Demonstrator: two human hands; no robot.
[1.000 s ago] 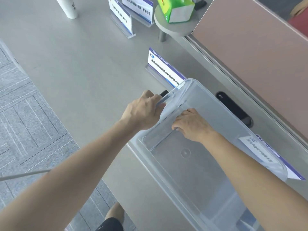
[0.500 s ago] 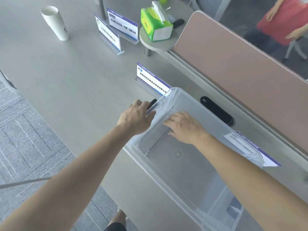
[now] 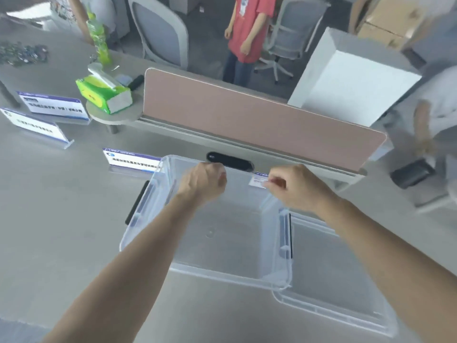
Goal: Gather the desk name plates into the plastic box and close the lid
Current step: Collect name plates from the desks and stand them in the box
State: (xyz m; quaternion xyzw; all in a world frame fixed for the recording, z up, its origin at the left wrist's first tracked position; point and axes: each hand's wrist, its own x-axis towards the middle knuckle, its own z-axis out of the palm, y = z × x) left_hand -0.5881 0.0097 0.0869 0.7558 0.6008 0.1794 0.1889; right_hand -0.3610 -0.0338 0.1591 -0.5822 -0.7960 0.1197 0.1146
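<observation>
My left hand [image 3: 202,184] and right hand [image 3: 294,188], both curled, seemingly empty, hover over the empty clear plastic box [image 3: 148,219]. Its clear lid [image 3: 333,276] lies alongside. The nearest blue-edged acrylic name plate [image 3: 131,160] stands touching the box; a nudge could topple it.

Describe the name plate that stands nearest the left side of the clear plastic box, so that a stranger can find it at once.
Start at the long pink desk divider, then drop to the clear plastic storage box in front of it. Touching the box's far left corner stands a white name plate with a blue top band. Unlike the two similar plates farther left near the green tissue pack, it stands alone.
</observation>
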